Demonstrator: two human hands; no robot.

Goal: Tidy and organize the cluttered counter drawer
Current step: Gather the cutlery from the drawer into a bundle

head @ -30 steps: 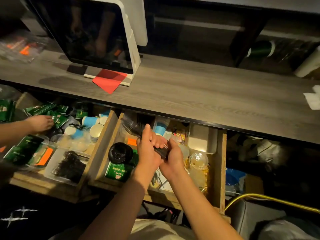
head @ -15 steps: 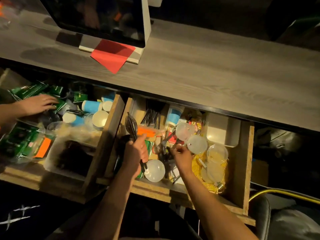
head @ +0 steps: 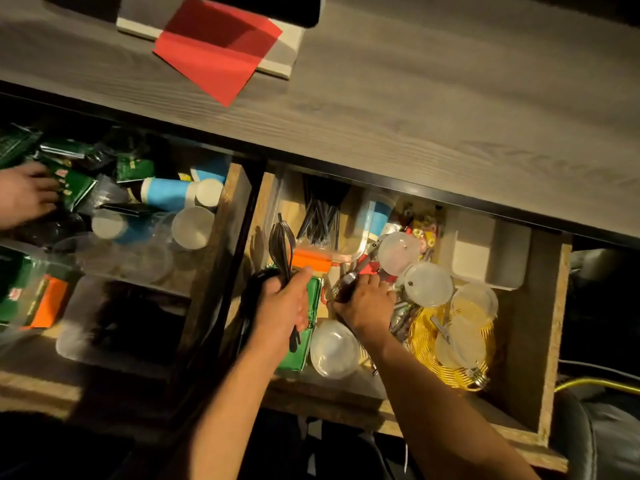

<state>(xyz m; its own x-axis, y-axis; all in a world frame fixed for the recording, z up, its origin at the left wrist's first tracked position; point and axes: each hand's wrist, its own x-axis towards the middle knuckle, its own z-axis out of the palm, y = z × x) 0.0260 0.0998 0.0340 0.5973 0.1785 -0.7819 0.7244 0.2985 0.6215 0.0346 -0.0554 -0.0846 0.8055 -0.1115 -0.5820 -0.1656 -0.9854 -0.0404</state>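
— Two hands are working inside the open drawer (head: pixel 550 341). What is each one holding?

— The left hand (head: pixel 285 303) is closing its fingers around a bundle of black plastic forks (head: pixel 282 244), with the tines sticking up past the thumb and the handles poking out below the palm.

— And the other?

— The right hand (head: pixel 367 304) is curling its fingers over a small dark object (head: pixel 344 287); the blur is hiding what it is.

— What is lying around those grips?

— Just under the left hand a green packet (head: pixel 301 348) is lying, and a clear round lid (head: pixel 334 348) is sitting between the two wrists. Beyond the fork tines an orange strip (head: pixel 310 259) is lying across a clear tray (head: pixel 346 220) of black straws (head: pixel 320 216).

— To the right of the right hand?

— Two more clear lids (head: pixel 427 284) are lying close by, then a gold wire basket (head: pixel 450 351) is holding further lids. A white bin (head: pixel 488 251) is sitting in the far corner.

— Anyone else there?

— Another person's hand (head: pixel 26 195) is reaching into the neighbouring drawer (head: pixel 214 265), touching green packets (head: pixel 76 185) near blue paper cups (head: pixel 166 194).
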